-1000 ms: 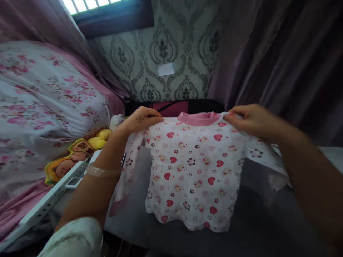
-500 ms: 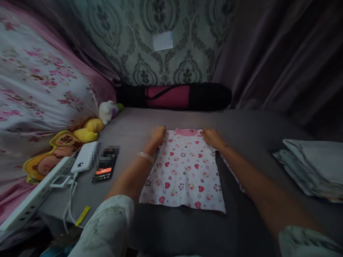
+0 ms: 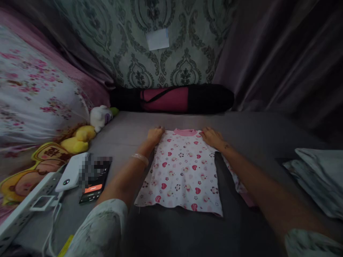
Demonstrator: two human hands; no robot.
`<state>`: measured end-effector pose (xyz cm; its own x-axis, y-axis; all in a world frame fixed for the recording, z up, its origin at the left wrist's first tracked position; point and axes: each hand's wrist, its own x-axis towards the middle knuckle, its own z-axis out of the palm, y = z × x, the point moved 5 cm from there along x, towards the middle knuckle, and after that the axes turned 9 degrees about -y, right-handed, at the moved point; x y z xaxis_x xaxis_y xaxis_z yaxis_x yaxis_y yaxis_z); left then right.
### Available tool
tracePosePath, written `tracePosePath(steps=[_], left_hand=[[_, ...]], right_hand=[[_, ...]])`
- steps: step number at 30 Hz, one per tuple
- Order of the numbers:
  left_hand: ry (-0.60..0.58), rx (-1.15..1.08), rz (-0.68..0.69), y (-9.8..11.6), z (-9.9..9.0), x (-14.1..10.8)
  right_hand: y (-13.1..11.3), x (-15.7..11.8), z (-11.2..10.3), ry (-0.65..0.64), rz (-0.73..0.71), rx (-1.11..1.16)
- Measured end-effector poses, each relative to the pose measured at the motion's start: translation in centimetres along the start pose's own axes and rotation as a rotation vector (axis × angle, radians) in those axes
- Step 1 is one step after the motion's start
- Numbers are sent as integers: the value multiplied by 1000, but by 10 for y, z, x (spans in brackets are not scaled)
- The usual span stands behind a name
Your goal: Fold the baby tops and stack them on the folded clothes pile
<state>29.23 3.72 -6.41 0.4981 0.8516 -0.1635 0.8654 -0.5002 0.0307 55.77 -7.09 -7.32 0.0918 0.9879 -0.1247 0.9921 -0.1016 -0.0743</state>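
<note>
A small long-sleeved shirt (image 3: 182,175), white with red hearts and flowers and a pink collar, lies spread on the grey bed surface. Its collar points away from me. My left hand (image 3: 155,135) is closed at the left shoulder of the shirt, with a clear bangle on the wrist. At the opposite shoulder, my right hand (image 3: 212,137) is closed on the cloth, its fingers pinching the edge. One sleeve with a pink cuff (image 3: 247,200) runs down partly under my right forearm. The left sleeve is hidden behind my left arm.
On the left are a phone (image 3: 98,180), a white power bank (image 3: 71,172), a power strip (image 3: 25,205) with cables, and plush toys (image 3: 77,139). Folded clothes (image 3: 318,178) lie at the right. A long black-and-pink bag (image 3: 166,99) lies along the wall.
The view has shifted slightly, so the items on both sides sit farther outward and lower. Both hands stay at the shirt's shoulders. More of the right sleeve, with its pink cuff, now shows.
</note>
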Motion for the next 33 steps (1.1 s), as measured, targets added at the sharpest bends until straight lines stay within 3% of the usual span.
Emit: tracePosePath(steps=[3, 6, 10, 18, 25, 30, 33], left_hand=[[0, -34, 21, 9, 0, 8], [34, -115, 131, 26, 2, 15], [58, -207, 175, 40, 10, 26], [232, -200, 148, 40, 11, 28], [169, -152, 109, 36, 22, 37], [167, -30, -14, 50, 6, 28], [272, -46, 8, 75, -10, 9]], right_hand=[[-4, 10, 2, -6, -68, 71], [-15, 19, 6, -22, -137, 159], [-25, 24, 9, 16, -62, 155], [-39, 23, 8, 185, 7, 57], [-42, 34, 18, 156, 10, 67], [-19, 31, -3, 65, -70, 287], [24, -2, -23, 128, 84, 406]])
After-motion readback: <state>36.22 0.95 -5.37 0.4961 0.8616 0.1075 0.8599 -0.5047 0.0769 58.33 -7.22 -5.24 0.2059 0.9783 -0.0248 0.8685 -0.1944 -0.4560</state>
